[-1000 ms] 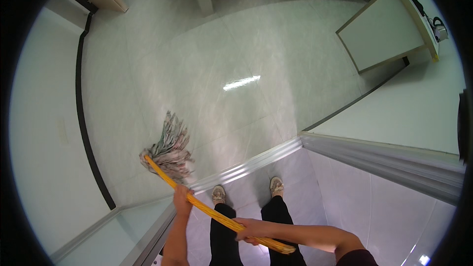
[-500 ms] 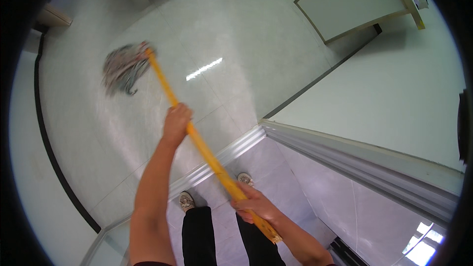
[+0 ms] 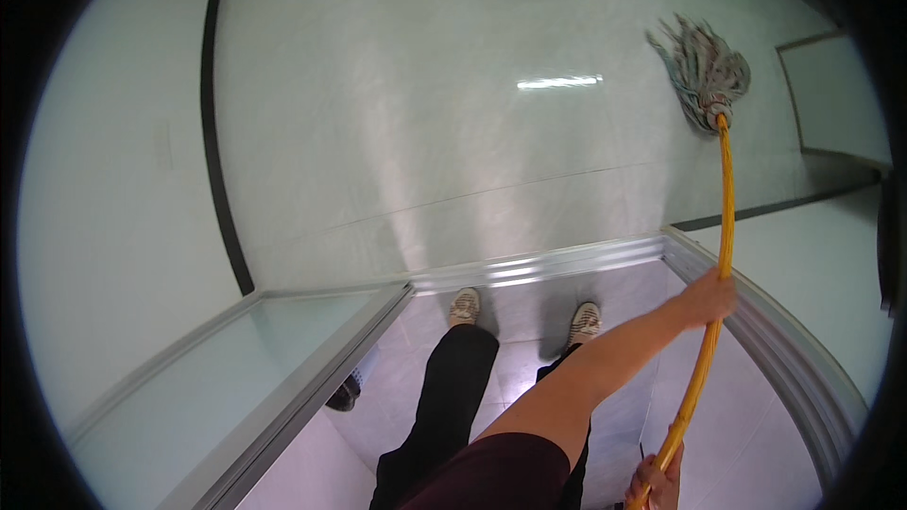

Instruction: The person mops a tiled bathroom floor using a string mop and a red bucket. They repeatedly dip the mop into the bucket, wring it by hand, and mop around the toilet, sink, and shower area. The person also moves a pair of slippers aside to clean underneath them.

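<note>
A string mop spans the right side of the head view, its yellow wooden handle (image 3: 727,189) slanting from far to near. The mop head (image 3: 699,71), a bundle of greyish strands with some red and green, rests spread on the pale floor at the far right. My left hand (image 3: 709,297) is wrapped round the middle of the handle, its arm reaching across from the lower middle. Lower down, my right hand (image 3: 658,482) grips the handle close to its near end. That end is cut off by the picture's lower edge.
My feet in patterned shoes (image 3: 465,307) stand behind a metal door track (image 3: 539,266). A glass sliding door (image 3: 274,359) is at the left, a metal frame (image 3: 803,359) at the right. White walls with dark skirting (image 3: 215,142) flank the floor; a white panel (image 3: 841,94) stands far right.
The mop head has swept from the far left to the far right. Both hands moved right with the handle, still gripping it. The view has turned, bringing the glass door in at left.
</note>
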`<state>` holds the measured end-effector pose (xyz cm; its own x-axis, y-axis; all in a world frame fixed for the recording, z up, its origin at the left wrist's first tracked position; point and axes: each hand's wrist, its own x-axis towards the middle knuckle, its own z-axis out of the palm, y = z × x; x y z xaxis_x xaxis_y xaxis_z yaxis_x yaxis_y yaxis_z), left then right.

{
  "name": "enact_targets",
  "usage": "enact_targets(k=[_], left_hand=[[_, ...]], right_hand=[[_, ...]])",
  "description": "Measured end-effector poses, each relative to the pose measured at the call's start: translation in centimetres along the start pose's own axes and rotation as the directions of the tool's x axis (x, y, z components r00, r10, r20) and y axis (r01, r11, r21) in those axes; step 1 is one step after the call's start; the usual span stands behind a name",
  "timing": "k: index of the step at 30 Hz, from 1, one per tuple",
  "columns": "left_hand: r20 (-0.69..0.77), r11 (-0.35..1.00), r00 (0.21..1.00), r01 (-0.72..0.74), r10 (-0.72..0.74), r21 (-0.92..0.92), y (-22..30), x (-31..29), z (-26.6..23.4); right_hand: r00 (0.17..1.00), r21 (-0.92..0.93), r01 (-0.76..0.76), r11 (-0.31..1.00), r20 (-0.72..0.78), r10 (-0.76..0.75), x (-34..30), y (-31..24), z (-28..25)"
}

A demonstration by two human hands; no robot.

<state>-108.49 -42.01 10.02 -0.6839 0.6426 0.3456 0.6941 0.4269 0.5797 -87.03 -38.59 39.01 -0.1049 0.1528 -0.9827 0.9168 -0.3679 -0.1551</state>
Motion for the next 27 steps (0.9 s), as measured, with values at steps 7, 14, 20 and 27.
enact_targets(k=[7, 14, 20, 27], left_hand=[[-0.139, 0.973, 0.964, 0.230, -0.226, 0.015, -0.1, -12.4, -15.0], [-0.480, 0.746, 0.687, 0.659, -0.545, 0.095, -11.4, -32.9, -23.3], [-0.655, 0.370, 0.134, 0.899, -0.744, -0.236, -15.0, -49.6, -27.9], [-0.745, -0.059, -0.077, 0.997, -0.663, -0.050, -10.2, -56.8, -30.0]], right_hand=[[0.938, -0.587, 0.081, 0.805, 0.317, 0.137, -0.8, 3.0, 2.2], [0.876, -0.866, 0.210, 0.454, 0.373, 0.307, 4.4, 2.2, 23.5], [0.764, -0.852, 0.522, -0.031, 0.451, 0.462, 9.5, 2.8, 38.4], [0.717, -0.876, 0.477, -0.079, 0.336, 0.611, 10.1, 2.4, 46.4]])
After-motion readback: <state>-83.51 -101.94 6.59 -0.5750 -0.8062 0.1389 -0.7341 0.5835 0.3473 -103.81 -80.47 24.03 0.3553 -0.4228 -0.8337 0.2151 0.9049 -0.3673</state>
